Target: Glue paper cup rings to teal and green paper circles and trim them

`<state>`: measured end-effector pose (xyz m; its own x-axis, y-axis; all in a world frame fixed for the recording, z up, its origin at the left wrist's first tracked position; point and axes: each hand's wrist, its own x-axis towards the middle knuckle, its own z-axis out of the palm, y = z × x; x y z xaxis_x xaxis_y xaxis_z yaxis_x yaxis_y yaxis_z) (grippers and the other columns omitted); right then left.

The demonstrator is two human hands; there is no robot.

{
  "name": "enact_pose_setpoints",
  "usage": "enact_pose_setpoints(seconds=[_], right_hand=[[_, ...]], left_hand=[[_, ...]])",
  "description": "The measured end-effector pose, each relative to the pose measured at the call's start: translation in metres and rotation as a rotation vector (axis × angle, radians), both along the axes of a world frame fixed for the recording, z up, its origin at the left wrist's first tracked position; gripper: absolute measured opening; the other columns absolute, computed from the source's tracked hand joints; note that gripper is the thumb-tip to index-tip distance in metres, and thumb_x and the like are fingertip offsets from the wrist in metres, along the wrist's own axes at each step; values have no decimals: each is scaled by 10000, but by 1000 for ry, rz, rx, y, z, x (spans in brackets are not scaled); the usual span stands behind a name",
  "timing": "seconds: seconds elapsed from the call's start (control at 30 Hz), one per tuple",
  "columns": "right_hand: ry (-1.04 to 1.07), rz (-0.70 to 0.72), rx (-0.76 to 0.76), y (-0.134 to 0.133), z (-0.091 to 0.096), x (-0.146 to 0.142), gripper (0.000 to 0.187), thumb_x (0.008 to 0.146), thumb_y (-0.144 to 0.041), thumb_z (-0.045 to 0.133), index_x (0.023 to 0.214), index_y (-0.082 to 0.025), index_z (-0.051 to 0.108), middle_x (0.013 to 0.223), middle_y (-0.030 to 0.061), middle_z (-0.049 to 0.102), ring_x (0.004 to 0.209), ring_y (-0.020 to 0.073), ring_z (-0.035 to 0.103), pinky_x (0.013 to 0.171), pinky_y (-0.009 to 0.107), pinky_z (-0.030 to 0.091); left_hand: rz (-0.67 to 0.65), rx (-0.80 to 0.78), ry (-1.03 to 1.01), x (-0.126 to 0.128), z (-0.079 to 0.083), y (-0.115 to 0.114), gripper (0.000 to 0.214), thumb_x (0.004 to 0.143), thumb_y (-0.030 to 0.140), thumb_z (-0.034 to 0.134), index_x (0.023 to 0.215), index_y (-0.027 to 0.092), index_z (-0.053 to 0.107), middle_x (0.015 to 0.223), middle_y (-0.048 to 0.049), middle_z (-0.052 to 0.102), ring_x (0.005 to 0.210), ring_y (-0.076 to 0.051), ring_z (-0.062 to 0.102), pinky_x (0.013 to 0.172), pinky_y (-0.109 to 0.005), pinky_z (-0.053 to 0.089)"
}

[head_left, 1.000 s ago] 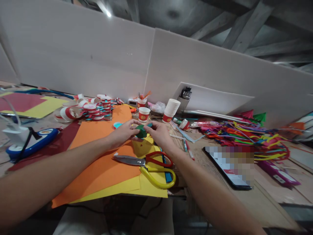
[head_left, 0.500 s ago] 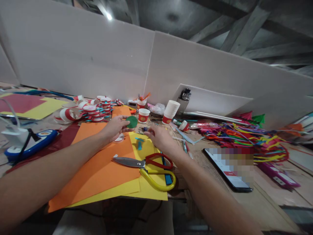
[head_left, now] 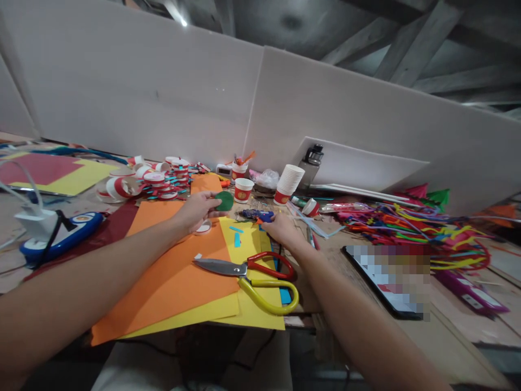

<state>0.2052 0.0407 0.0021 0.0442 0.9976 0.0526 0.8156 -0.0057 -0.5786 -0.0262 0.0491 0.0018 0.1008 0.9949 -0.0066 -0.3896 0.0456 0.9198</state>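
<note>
My left hand [head_left: 199,210] pinches a round green paper disc [head_left: 224,201] between thumb and fingers, above the orange sheet [head_left: 171,282]. Beneath that hand lies a small white cup piece [head_left: 202,227]. My right hand [head_left: 281,228] is closed at the end of a blue glue gun [head_left: 266,216] with an orange part, its dark nozzle end pointing left; the fingers are partly hidden. Large scissors [head_left: 244,270] with one red and one yellow handle lie across the orange and yellow sheets [head_left: 260,315]. Small blue paper strips [head_left: 237,239] rest on the yellow.
Paper cups [head_left: 243,190] and a cup stack [head_left: 290,184] stand behind my hands. Red-and-white cup rings [head_left: 158,182] are piled at left, near a blue power strip [head_left: 61,239]. Right are a phone [head_left: 382,282], coloured pipe cleaners [head_left: 407,222] and a bottle [head_left: 311,165].
My right hand has moved slightly right and closed at the blue glue gun, which now shows more clearly. The green disc stays in my left hand. The whole view has shifted a little.
</note>
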Motion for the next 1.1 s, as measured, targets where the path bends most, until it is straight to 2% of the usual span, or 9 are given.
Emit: enact_pose_setpoints(seconds=[0.13, 0.27, 0.4, 0.53, 0.63, 0.7, 0.87, 0.97, 1.1], right_hand=[[147, -44, 64, 9, -2, 7, 62, 645, -226, 606, 655, -180, 566, 565, 3, 583, 535, 145, 562, 439, 215, 364], [303, -77, 133, 14, -6, 8, 64, 709, -222, 558, 757, -184, 540, 625, 5, 597, 551, 130, 579, 463, 203, 425], [410, -48, 120, 15, -9, 4, 130, 710, -159, 560, 825, -185, 508, 767, 27, 639, 588, 120, 618, 498, 207, 487], [424, -1, 89, 13, -1, 6, 131, 725, -115, 511, 827, -189, 480, 694, 5, 624, 563, 119, 611, 512, 217, 496], [374, 14, 73, 13, 5, 13, 113, 711, -119, 523, 789, -191, 484, 605, -14, 587, 528, 125, 572, 520, 233, 479], [285, 23, 86, 13, 7, 17, 123, 695, -133, 555, 791, -190, 504, 625, -1, 601, 582, 143, 582, 564, 249, 479], [-145, 85, 209, 8, 7, 16, 173, 709, -175, 573, 880, -181, 550, 936, 104, 662, 883, 225, 614, 754, 305, 467], [-281, 64, 249, 3, 7, 13, 200, 732, -182, 562, 931, -168, 551, 1005, 149, 650, 942, 260, 607, 781, 324, 454], [-238, 53, 316, -1, 10, 10, 156, 772, -186, 521, 928, -179, 535, 962, 137, 652, 897, 246, 613, 765, 323, 454]], left_hand=[[-8, -4, -15, 1, 0, -1, 109, 760, 6, 595, 844, 66, 629, 838, -126, 711, 676, -161, 696, 567, -229, 587], [-19, -13, -13, 1, -1, -1, 104, 755, 14, 604, 843, 66, 626, 808, -119, 710, 642, -154, 689, 562, -240, 592], [-13, -29, 14, 1, -1, 0, 129, 766, 22, 585, 876, 72, 630, 789, -106, 712, 643, -154, 690, 561, -243, 594], [8, -27, 18, 1, -1, 1, 126, 781, 15, 554, 867, 68, 629, 793, -106, 712, 649, -154, 692, 563, -241, 593], [3, -22, 19, 2, -2, 2, 125, 777, 14, 556, 860, 68, 632, 795, -105, 711, 655, -154, 692, 567, -237, 592], [-6, -14, 23, 1, -3, 2, 128, 780, 20, 554, 865, 70, 636, 797, -106, 711, 653, -151, 690, 558, -230, 589], [-34, -14, 36, 0, -5, 3, 122, 783, 22, 552, 858, 66, 638, 826, -115, 713, 648, -140, 682, 571, -238, 593], [-48, -18, 43, 0, -5, 2, 103, 777, 23, 566, 837, 71, 636, 822, -112, 711, 665, -142, 683, 582, -242, 594], [-52, -19, 49, 1, -4, 0, 92, 781, 31, 570, 825, 72, 641, 825, -105, 709, 659, -135, 680, 590, -238, 591]])
